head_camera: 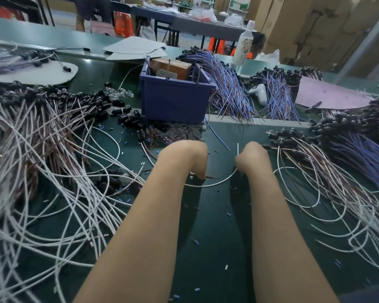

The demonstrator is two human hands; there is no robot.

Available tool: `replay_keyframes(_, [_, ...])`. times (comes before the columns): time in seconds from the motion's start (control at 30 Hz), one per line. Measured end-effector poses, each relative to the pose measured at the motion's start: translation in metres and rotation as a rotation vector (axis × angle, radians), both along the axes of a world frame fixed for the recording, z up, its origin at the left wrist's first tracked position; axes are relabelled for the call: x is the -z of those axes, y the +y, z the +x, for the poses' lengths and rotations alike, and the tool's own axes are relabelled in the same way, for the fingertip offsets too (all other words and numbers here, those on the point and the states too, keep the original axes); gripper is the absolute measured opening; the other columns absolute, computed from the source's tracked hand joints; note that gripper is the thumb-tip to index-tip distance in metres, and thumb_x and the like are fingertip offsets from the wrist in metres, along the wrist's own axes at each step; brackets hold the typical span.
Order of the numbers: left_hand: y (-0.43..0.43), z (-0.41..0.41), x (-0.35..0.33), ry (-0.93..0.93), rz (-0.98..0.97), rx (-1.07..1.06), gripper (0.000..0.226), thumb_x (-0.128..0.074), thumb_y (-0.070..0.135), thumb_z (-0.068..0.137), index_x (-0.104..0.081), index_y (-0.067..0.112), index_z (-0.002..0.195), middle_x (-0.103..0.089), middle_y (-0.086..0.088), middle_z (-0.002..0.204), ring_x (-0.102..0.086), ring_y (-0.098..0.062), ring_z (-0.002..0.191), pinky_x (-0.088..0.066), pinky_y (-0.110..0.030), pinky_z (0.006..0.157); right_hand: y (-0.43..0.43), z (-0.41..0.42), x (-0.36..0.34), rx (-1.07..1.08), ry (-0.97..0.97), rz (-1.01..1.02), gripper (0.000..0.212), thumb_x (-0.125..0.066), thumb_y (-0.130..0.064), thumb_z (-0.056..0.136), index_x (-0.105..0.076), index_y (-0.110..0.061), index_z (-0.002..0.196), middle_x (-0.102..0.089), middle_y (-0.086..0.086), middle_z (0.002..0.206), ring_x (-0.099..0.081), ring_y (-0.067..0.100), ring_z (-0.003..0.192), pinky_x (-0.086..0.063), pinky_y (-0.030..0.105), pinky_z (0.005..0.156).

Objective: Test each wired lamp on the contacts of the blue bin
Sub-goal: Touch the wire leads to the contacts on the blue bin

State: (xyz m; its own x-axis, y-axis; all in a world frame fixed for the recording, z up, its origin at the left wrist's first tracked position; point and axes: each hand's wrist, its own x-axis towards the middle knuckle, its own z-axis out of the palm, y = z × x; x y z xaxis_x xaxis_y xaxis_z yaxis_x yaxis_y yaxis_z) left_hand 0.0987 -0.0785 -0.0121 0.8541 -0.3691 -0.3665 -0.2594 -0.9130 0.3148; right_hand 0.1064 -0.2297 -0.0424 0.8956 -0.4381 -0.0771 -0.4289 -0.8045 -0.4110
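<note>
The blue bin (173, 99) stands at the middle of the green table, with a brown box and upright metal pins, the contacts (169, 68), inside it. In front of it my left hand (190, 158) and my right hand (249, 158) are bent down at the wrist, fingers curled under and mostly hidden. A white wire (214, 183) loops between them; its end sticks up beside the right hand, and a brown wire tip pokes out under the left. The lamp itself is hidden.
A big heap of white and brown wired lamps (42, 149) covers the left. More white ones (337, 182) lie on the right, and blue-wired bundles (230, 88) behind the bin. Loose black caps (127, 117), a bottle (243, 47) and a pink sheet (328, 95) are around.
</note>
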Motion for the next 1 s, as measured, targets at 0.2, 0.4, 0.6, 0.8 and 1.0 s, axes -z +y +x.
replay_keyframes(0.2, [0.002,0.001,-0.003,-0.068,-0.043,-0.002,0.018,-0.054,0.022,0.094,-0.058,0.008,0.104,-0.059,-0.006,0.105,-0.056,-0.027,0.096,-0.046,-0.033,0.082,0.010,0.001,0.004,0.061,0.046,-0.015,0.034,-0.052,-0.022,0.094,-0.055,-0.007,0.125,-0.050,0.017,0.133,-0.043,0.035,0.124,-0.035,0.040,0.100])
replay_keyframes(0.4, [0.018,0.008,-0.008,-0.107,-0.394,-0.166,0.022,-0.047,0.011,0.096,-0.064,-0.001,0.093,-0.068,-0.002,0.084,-0.060,-0.019,0.078,-0.048,-0.028,0.066,0.013,0.004,0.005,0.089,-0.085,0.064,0.035,-0.046,-0.020,0.097,-0.049,0.001,0.125,-0.049,0.021,0.133,-0.044,0.036,0.124,-0.037,0.041,0.097])
replay_keyframes(0.6, [0.035,0.028,-0.008,-0.366,-1.074,-0.721,0.012,-0.047,0.008,0.094,-0.051,0.015,0.085,-0.065,0.002,0.070,-0.057,-0.013,0.068,-0.052,-0.036,0.079,0.025,0.014,-0.029,0.057,-0.540,0.948,0.011,-0.041,-0.006,0.099,-0.049,-0.004,0.107,-0.058,0.006,0.076,-0.057,0.010,0.058,-0.052,0.018,0.054])
replay_keyframes(0.8, [0.043,0.040,-0.018,-0.381,-1.594,-0.995,0.020,-0.044,-0.001,0.093,-0.046,0.018,0.087,-0.064,0.000,0.078,-0.055,-0.006,0.064,-0.048,-0.017,0.052,0.050,0.032,-0.054,-0.100,-0.621,1.018,0.015,-0.044,-0.004,0.097,-0.055,-0.011,0.104,-0.062,0.001,0.068,-0.054,0.000,0.042,-0.043,0.013,0.046])
replay_keyframes(1.0, [0.037,0.053,-0.015,-0.411,-1.588,-0.995,0.015,-0.046,-0.002,0.094,-0.049,0.013,0.092,-0.065,-0.004,0.081,-0.055,-0.005,0.060,-0.050,-0.018,0.053,0.065,0.047,-0.055,-0.167,-0.670,0.852,0.017,-0.045,-0.005,0.092,-0.059,-0.013,0.100,-0.063,-0.001,0.066,-0.053,0.004,0.045,-0.040,0.015,0.047])
